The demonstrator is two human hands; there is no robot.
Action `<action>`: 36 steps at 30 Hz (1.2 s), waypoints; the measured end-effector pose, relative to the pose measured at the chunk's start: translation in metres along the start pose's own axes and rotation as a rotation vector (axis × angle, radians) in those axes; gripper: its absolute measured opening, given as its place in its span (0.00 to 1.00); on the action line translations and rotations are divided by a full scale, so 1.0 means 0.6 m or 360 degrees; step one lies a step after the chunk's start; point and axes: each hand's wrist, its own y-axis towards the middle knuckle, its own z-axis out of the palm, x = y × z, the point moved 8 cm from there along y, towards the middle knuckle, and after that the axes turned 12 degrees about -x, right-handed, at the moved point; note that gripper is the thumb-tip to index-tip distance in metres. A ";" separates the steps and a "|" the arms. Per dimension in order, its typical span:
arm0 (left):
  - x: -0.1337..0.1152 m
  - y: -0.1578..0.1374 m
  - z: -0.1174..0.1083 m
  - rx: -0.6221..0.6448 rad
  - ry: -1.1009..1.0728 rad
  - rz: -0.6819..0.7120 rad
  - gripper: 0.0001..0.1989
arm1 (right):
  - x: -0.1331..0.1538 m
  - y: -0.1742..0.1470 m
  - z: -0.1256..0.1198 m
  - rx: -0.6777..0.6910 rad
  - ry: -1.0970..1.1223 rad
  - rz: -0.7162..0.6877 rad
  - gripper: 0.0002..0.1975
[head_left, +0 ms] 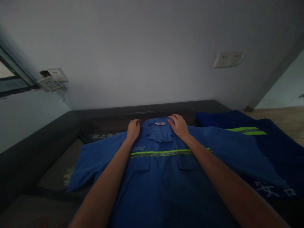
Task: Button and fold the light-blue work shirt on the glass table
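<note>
A blue short-sleeved work shirt (pixel 163 177) lies spread out front side up, its collar at the far end and its sleeves out to both sides. A yellow-green and grey reflective stripe crosses its chest, with pale letters above it. At the shoulder left of the collar, my left hand (pixel 134 129) is closed on the cloth, its fingertips partly hidden. My right hand (pixel 180 125) grips the shirt by the right side of the collar, thumb in front and fingers over the far edge. A white label shows inside the neck.
Beneath the shirt is a dark sofa-like seat with a raised rim (pixel 142 109) against the wall. Darker blue clothing (pixel 273 145) with a reflective stripe lies at the right. Wall sockets (pixel 229 59) are on the right, and more sockets (pixel 51 80) hang beside the window at left.
</note>
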 end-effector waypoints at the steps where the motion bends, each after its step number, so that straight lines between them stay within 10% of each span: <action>1: 0.012 0.002 -0.006 0.0002 0.0071 -0.0040 0.17 | 0.013 0.007 -0.008 -0.0055 0.0056 -0.0006 0.18; 10: 0.030 -0.009 0.006 0.0272 0.0444 -0.0063 0.13 | 0.166 0.036 0.136 0.0529 0.0311 0.0129 0.08; 19: 0.031 -0.010 0.008 0.0188 0.0391 0.0001 0.11 | 0.157 0.046 0.217 0.0379 0.0419 0.0315 0.08; 29: 0.029 -0.011 0.003 0.0090 0.0412 0.0081 0.11 | 0.156 0.035 0.216 0.0232 0.0427 0.0267 0.07; 36: -0.035 -0.003 -0.024 0.0006 0.0257 0.0284 0.14 | 0.122 0.071 0.110 -0.0033 0.0432 -0.0097 0.11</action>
